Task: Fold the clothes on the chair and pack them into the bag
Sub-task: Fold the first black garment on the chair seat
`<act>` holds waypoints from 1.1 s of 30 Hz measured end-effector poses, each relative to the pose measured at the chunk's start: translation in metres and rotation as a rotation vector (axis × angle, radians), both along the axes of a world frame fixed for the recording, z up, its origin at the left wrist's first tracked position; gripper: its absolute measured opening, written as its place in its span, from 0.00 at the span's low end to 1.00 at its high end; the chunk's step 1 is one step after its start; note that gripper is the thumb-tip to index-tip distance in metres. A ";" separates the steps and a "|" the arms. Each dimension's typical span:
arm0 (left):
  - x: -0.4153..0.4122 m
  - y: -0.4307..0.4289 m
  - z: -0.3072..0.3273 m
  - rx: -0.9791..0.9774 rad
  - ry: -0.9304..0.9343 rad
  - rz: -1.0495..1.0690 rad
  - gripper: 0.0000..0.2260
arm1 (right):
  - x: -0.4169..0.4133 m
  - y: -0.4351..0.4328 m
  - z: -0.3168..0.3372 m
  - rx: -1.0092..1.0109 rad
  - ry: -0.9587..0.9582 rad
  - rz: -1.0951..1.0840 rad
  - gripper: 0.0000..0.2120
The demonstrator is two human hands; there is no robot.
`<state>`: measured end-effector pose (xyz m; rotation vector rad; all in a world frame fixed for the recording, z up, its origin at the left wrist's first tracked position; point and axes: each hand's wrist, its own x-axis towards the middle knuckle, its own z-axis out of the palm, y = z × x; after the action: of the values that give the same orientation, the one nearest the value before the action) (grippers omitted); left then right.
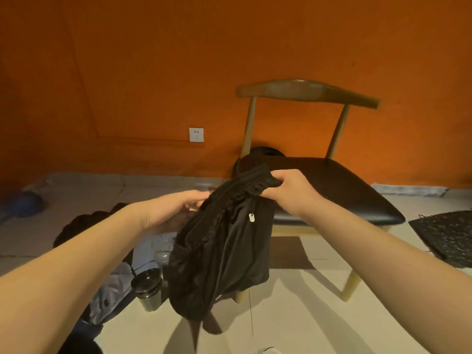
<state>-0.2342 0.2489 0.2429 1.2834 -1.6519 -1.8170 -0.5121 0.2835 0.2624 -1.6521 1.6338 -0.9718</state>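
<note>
No legible text, labels, brands or numbers anywhere in my feed. The white tip on the black garment [224, 251] shows no marking I can read. The wall socket [196, 134] and metal cup [149, 287] are too blurred to tell.
</note>
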 end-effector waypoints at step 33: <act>-0.185 0.012 -0.074 0.001 -0.035 -0.045 0.11 | -0.096 0.059 -0.079 0.395 -0.864 -0.395 0.24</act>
<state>-0.4193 0.2610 0.1691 1.2949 -1.7119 -1.8317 -0.6080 0.3421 0.1834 -0.5096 1.4036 -1.2182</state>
